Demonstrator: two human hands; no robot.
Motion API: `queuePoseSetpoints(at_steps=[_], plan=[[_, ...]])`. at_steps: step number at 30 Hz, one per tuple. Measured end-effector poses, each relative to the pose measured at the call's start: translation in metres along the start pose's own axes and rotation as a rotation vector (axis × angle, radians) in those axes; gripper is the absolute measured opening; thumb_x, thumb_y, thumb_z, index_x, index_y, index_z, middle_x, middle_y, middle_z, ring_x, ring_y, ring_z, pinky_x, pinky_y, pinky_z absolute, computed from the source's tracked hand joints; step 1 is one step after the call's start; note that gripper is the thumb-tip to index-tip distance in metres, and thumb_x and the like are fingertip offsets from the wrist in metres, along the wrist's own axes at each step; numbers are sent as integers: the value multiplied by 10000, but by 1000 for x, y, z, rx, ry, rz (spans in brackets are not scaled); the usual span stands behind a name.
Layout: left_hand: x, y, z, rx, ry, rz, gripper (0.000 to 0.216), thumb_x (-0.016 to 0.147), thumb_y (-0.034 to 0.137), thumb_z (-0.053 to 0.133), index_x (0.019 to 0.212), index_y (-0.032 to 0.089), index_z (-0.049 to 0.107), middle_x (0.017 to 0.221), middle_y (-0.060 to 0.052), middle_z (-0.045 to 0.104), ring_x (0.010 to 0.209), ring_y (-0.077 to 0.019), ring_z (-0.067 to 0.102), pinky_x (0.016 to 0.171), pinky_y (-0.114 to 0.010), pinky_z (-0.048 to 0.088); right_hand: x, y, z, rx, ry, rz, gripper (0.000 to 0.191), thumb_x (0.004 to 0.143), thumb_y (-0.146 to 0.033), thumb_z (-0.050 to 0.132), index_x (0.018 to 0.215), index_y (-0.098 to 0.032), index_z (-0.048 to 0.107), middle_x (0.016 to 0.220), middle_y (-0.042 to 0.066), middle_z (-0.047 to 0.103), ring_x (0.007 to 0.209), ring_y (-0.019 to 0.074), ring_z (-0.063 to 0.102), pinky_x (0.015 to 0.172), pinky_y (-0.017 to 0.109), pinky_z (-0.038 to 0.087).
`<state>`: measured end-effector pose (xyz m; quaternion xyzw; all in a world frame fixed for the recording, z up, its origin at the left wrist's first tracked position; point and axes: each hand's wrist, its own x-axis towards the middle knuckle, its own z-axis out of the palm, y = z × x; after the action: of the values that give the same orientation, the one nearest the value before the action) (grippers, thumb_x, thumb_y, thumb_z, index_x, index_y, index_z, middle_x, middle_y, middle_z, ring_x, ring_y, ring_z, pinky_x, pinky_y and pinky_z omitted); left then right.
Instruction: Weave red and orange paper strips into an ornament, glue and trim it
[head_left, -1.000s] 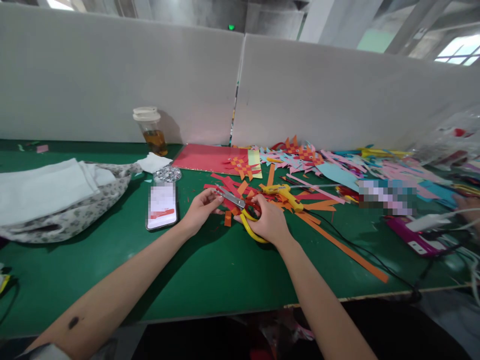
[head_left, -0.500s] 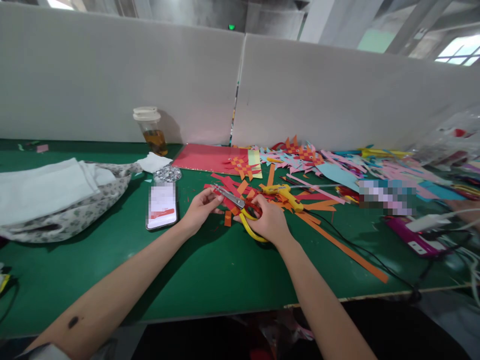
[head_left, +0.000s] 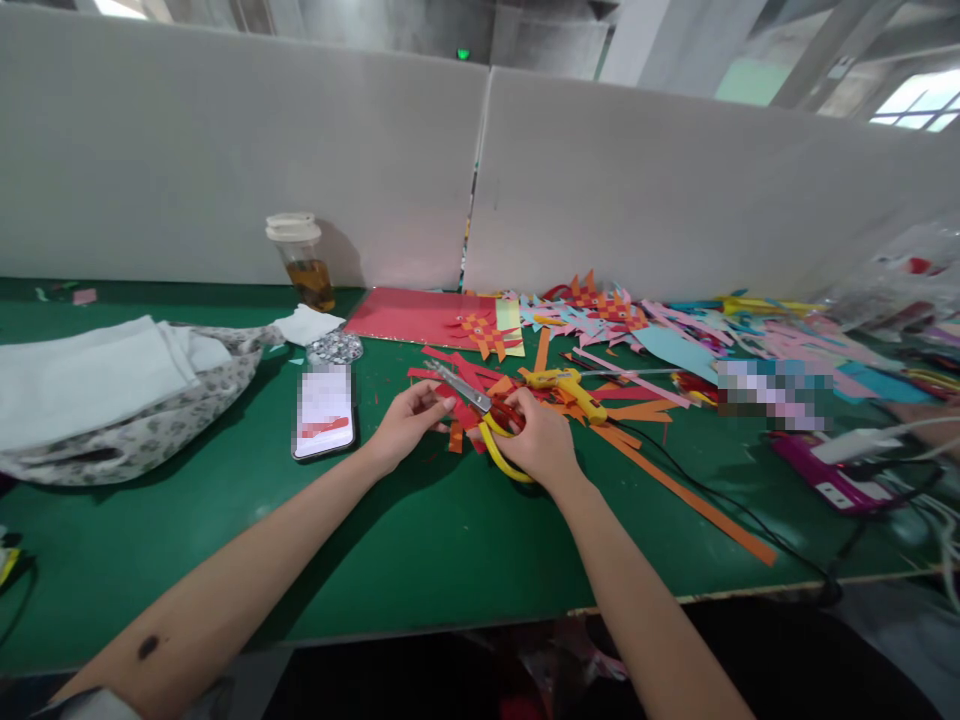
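My right hand (head_left: pixel 538 437) is wrapped around a pair of scissors (head_left: pixel 463 388) with yellow handles, its blades pointing up and left. Just left of them, my left hand (head_left: pixel 407 422) pinches a piece of red paper (head_left: pixel 466 412) between thumb and fingers. That paper lies right by the blades and is partly covered by them. Loose red and orange paper strips (head_left: pixel 541 352) surround both hands. Beyond my right hand rests a yellow hot glue gun (head_left: pixel 574 390) on the strips.
A phone (head_left: pixel 324 415) lies left of my left hand, near a lidded cup (head_left: pixel 302 262) of brown drink. Red sheets (head_left: pixel 405 315) hold an orange woven paper fish. Heaped paper scraps (head_left: pixel 675 335), a purple power strip (head_left: pixel 825 475) and cables occupy the right. Patterned cloth (head_left: pixel 202 400) lies left.
My left hand has shifted slightly, and the red paper now shows more below the blades. The scissor blades have moved a little; my right hand stays nearly in place.
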<state>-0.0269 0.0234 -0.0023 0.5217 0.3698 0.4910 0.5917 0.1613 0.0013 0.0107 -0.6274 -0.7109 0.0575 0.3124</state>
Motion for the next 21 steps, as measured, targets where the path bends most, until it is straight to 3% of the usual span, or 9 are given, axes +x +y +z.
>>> queuePoseSetpoints(at_steps=[4, 9, 15, 21], plan=[[-1, 2, -1, -82, 18, -31, 259, 696, 371, 662, 757, 158, 529, 783, -25, 611, 800, -151, 603, 667, -265, 537, 3, 5, 0, 257, 110, 140, 399, 583, -509, 657, 762, -227, 438, 622, -20, 574, 559, 149, 546, 537, 250, 379], [0, 1, -2, -160, -15, -91, 258, 717, 370, 646, 800, 170, 506, 854, -56, 656, 894, -180, 616, 647, -248, 512, 8, 10, -1, 505, 164, 269, 400, 573, -514, 670, 737, -210, 468, 624, -15, 556, 549, 133, 514, 516, 248, 398], [4, -4, -3, -139, 67, -98, 289, 694, 390, 661, 831, 182, 517, 837, -43, 671, 920, -191, 627, 678, -257, 502, 10, 13, 2, 575, 166, 316, 380, 572, -491, 683, 720, -209, 475, 611, -31, 531, 553, 122, 494, 528, 243, 387], [6, -8, -4, -105, 100, -85, 408, 574, 283, 762, 896, 188, 530, 756, -4, 663, 910, -194, 638, 671, -230, 496, 12, 18, 4, 605, 206, 339, 369, 587, -494, 669, 690, -213, 452, 587, -40, 509, 530, 112, 463, 513, 238, 369]])
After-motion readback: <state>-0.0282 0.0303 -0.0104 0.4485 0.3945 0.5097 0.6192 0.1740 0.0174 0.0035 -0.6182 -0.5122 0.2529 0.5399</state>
